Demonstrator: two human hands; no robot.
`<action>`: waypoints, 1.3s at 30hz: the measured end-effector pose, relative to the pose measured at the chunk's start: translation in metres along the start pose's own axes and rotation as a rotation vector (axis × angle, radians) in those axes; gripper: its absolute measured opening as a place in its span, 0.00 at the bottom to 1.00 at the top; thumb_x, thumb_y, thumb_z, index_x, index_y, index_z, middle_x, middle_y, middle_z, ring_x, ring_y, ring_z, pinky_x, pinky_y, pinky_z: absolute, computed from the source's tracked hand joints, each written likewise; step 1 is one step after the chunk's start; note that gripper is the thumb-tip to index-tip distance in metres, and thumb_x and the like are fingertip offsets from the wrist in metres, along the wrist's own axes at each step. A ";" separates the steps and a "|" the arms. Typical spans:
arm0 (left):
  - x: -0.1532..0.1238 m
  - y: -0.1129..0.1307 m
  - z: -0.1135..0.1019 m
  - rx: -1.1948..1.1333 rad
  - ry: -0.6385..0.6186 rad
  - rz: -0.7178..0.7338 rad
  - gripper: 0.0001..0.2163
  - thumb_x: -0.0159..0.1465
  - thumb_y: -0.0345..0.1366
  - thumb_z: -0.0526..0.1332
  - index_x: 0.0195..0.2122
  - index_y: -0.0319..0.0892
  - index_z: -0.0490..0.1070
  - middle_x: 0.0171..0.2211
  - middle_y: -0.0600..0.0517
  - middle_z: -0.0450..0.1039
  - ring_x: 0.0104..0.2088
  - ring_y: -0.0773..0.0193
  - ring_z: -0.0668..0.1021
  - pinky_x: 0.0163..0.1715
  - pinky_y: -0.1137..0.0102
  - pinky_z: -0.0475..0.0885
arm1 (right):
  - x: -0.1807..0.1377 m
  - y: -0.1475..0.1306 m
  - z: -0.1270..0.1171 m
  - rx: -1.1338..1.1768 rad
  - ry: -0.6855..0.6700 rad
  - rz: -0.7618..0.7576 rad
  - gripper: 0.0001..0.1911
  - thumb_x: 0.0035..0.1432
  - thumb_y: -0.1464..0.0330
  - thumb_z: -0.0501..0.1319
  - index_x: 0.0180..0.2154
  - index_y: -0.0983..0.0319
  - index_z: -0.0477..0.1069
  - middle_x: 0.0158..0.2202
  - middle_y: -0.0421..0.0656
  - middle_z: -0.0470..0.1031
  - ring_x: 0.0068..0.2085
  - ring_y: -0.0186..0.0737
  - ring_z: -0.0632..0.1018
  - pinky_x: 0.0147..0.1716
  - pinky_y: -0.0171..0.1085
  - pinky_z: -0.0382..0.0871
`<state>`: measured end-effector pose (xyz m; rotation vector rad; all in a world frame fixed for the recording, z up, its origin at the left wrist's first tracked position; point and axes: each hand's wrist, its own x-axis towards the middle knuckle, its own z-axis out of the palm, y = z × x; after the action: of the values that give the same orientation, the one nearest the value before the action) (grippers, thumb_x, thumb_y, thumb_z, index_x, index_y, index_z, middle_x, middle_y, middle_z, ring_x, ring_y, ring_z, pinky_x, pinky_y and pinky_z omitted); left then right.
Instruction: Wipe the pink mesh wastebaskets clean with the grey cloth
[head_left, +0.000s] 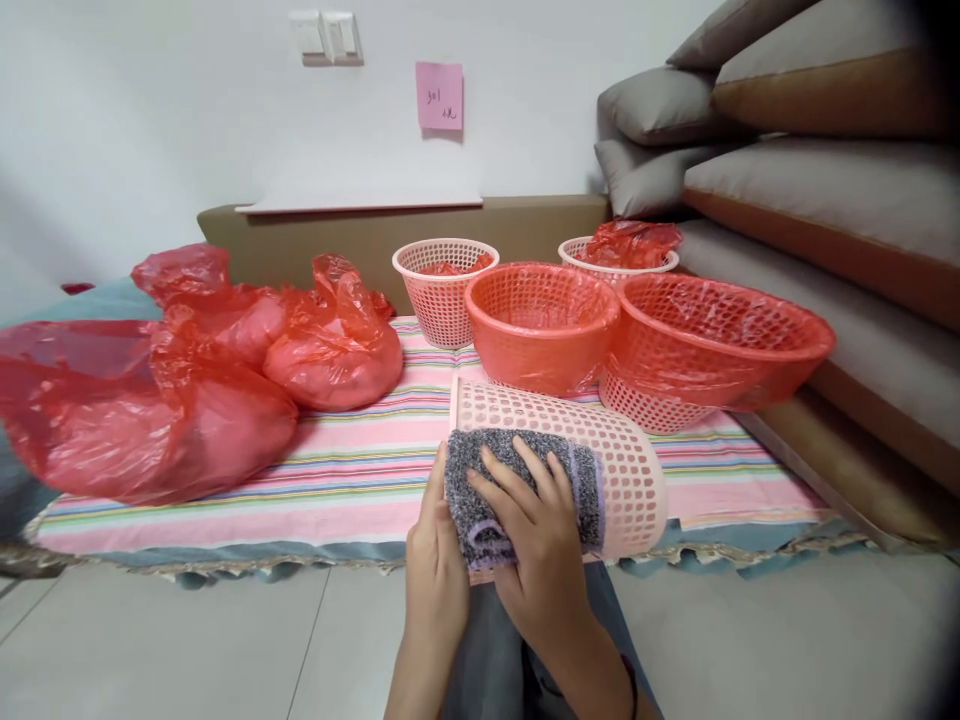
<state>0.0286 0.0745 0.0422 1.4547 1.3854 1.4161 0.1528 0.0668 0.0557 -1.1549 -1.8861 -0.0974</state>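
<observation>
A pale pink plastic wastebasket (pixel 634 485) with a lattice of holes lies on its side at the near edge of the striped cloth, its base toward the right. My left hand (pixel 439 550) grips it at the left end, by the rim; the fingertips are partly hidden. Over its wall is a folded dark grey cleaning cloth (pixel 589 480) with lilac stripes and edging. My right hand (pixel 536 525) holds this cloth against the wall, fingers spread across the top and thumb low at the near edge.
Red plastic bags (pixel 337 345), filled, sit at the left. Behind the wastebasket stand pink baskets (pixel 446 300), some lined with red bags, and two more baskets covered with red plastic (pixel 544 335). Grey-brown cushions (pixel 825 200) are piled at the right. A pink striped cloth (pixel 352 480) covers the seat.
</observation>
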 end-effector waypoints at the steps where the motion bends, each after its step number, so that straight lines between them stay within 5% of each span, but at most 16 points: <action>1: 0.001 -0.001 0.000 -0.041 -0.005 -0.034 0.29 0.73 0.56 0.45 0.70 0.48 0.61 0.69 0.51 0.62 0.70 0.58 0.63 0.67 0.65 0.63 | -0.003 0.001 -0.001 0.012 -0.002 0.000 0.30 0.57 0.76 0.50 0.60 0.58 0.67 0.64 0.41 0.71 0.71 0.51 0.59 0.69 0.56 0.47; 6: 0.001 -0.002 0.006 -0.222 0.037 -0.182 0.28 0.71 0.57 0.50 0.68 0.51 0.64 0.69 0.54 0.62 0.70 0.56 0.64 0.70 0.63 0.58 | -0.027 0.004 -0.004 0.051 -0.071 -0.016 0.30 0.57 0.77 0.49 0.59 0.57 0.68 0.64 0.40 0.71 0.72 0.48 0.57 0.70 0.54 0.44; 11: -0.008 -0.013 0.003 -0.236 0.052 -0.223 0.29 0.70 0.58 0.53 0.65 0.48 0.68 0.67 0.51 0.66 0.69 0.54 0.66 0.69 0.61 0.60 | -0.035 -0.002 -0.001 0.078 -0.004 0.027 0.26 0.59 0.75 0.49 0.56 0.56 0.72 0.62 0.38 0.74 0.70 0.47 0.61 0.69 0.52 0.48; 18: -0.020 -0.031 -0.002 -0.104 0.028 -0.138 0.29 0.72 0.55 0.49 0.67 0.46 0.65 0.67 0.48 0.66 0.68 0.51 0.66 0.68 0.56 0.63 | -0.006 0.004 -0.004 0.013 0.041 0.002 0.26 0.59 0.74 0.51 0.56 0.56 0.73 0.60 0.37 0.76 0.67 0.51 0.65 0.65 0.52 0.57; 26: -0.031 -0.035 0.006 -0.103 0.031 -0.108 0.32 0.72 0.56 0.46 0.72 0.45 0.56 0.67 0.46 0.66 0.66 0.52 0.69 0.66 0.58 0.64 | 0.042 0.009 -0.040 0.039 0.178 0.045 0.29 0.57 0.76 0.49 0.58 0.58 0.72 0.62 0.42 0.74 0.66 0.50 0.68 0.64 0.54 0.62; 33: -0.027 -0.047 0.003 -0.100 0.073 -0.164 0.33 0.71 0.59 0.47 0.70 0.44 0.60 0.70 0.47 0.61 0.70 0.52 0.64 0.68 0.59 0.61 | 0.033 0.018 0.007 -0.100 -0.001 0.030 0.39 0.47 0.82 0.51 0.60 0.56 0.72 0.64 0.44 0.71 0.69 0.60 0.63 0.65 0.69 0.56; 39: -0.027 -0.052 0.003 -0.089 0.055 -0.229 0.36 0.68 0.63 0.44 0.67 0.47 0.66 0.55 0.45 0.78 0.56 0.48 0.79 0.55 0.57 0.76 | 0.001 0.022 0.012 -0.042 -0.026 -0.023 0.41 0.43 0.80 0.51 0.60 0.57 0.71 0.66 0.42 0.68 0.72 0.58 0.58 0.66 0.70 0.53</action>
<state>0.0232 0.0604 -0.0146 1.1684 1.4527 1.3606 0.1614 0.0862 0.0412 -1.1679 -1.9292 -0.1359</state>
